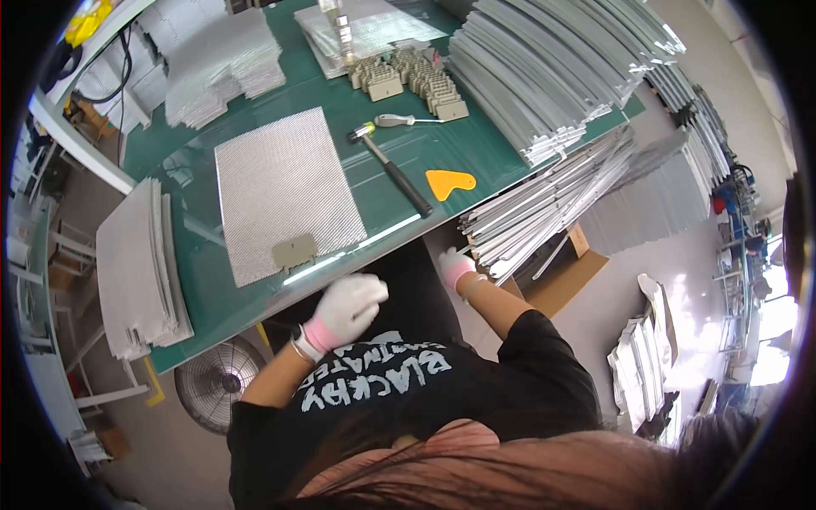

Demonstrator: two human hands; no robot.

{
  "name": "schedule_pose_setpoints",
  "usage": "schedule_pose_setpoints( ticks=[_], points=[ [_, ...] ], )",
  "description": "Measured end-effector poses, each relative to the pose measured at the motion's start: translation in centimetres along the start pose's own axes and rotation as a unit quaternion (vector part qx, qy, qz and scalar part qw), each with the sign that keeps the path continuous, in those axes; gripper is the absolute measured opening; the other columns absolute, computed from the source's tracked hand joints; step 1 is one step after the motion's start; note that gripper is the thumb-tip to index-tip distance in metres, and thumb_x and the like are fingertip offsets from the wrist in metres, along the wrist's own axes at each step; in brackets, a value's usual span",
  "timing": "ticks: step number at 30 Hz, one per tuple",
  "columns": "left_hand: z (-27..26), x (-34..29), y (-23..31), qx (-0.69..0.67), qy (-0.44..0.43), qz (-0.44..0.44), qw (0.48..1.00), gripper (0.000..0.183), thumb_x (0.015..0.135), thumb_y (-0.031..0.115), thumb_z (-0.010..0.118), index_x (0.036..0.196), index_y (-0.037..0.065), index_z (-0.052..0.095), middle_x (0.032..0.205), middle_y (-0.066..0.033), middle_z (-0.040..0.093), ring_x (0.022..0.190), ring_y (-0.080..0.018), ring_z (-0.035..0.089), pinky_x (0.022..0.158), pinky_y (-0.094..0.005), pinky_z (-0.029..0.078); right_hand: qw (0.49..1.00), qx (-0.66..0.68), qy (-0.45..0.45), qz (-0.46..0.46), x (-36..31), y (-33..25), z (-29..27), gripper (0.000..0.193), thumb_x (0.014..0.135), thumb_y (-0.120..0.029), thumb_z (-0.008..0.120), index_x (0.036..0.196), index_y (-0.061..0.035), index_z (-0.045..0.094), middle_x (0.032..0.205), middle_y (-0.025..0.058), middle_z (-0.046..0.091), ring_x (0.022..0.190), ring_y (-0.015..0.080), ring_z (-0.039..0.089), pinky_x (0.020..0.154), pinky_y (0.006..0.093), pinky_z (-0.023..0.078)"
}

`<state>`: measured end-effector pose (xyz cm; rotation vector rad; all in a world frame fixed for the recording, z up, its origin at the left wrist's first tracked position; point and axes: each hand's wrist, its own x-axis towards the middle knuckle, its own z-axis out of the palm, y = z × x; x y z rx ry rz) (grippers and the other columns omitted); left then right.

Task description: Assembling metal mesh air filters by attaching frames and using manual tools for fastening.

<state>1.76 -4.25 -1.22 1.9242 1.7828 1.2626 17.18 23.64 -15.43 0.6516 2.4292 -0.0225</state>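
Observation:
My left hand [347, 310], in a white glove with a pink cuff, hovers in front of the bench edge, its fingers loosely extended and holding nothing. My right hand [456, 267], gloved the same way, is at the near end of a stack of long silver metal strips [535, 204], its fingers closed around the end of one strip. On the bench a silver mesh sheet [285, 191] lies flat, with a small beige plate [294, 252] on its near edge. A hammer [396, 177] with a black handle and a yellow scraper [449, 183] lie to its right.
A cardboard box [565, 276] stands below the strips. The green bench [408, 157] also carries a screwdriver [396, 121], several beige plates [416, 81], and tall stacks of grey sheets [544, 68]. More sheets [136, 263] stand at left. A floor fan [219, 384] is beneath.

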Motion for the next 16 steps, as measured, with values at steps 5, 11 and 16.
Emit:
schedule_pose_setpoints(
  ticks=[5, 11, 16],
  points=[
    [5.0, -7.0, -1.8, -0.104, -0.017, -0.19, 0.976, 0.024, 0.092, 0.014, 0.061, 0.111, 0.003, 0.069, 0.112, -0.016, 0.07, 0.107, -0.033, 0.066, 0.095, -0.0407, 0.051, 0.939, 0.195, 0.268, -0.093, -6.0, 0.3, -6.2, 0.036, 0.084, -0.007, 0.059, 0.119, -0.0105, 0.064, 0.111, 0.0173, 0.066, 0.1, 0.0351, 0.068, 0.083, 0.0456, 0.055],
    [4.1, -11.5, -2.6, -0.123, 0.05, -0.341, 0.931, 0.024, 0.094, 0.012, 0.057, 0.112, 0.002, 0.07, 0.112, -0.0146, 0.071, 0.108, -0.0288, 0.067, 0.096, -0.0366, 0.05, 0.672, 0.229, 0.571, 0.413, -5.8, 17.6, -2.5, 0.037, 0.086, -0.014, 0.06, 0.12, -0.001, 0.061, 0.118, 0.0246, 0.065, 0.116, 0.0398, 0.06, 0.101, 0.0489, 0.047],
    [4.7, -9.8, -3.1, -0.173, 0.048, -0.343, 0.922, 0.024, 0.095, 0.012, 0.058, 0.113, 0.003, 0.07, 0.113, -0.0143, 0.071, 0.109, -0.0273, 0.066, 0.097, -0.0357, 0.05, 0.465, 0.778, 0.23, 0.355, -1.3, 28.6, 16.2, 0.081, 0.088, -0.048, 0.07, 0.148, -0.0038, 0.038, 0.147, 0.0186, 0.049, 0.134, 0.0385, 0.049, 0.113, 0.05, 0.039]
  ],
)
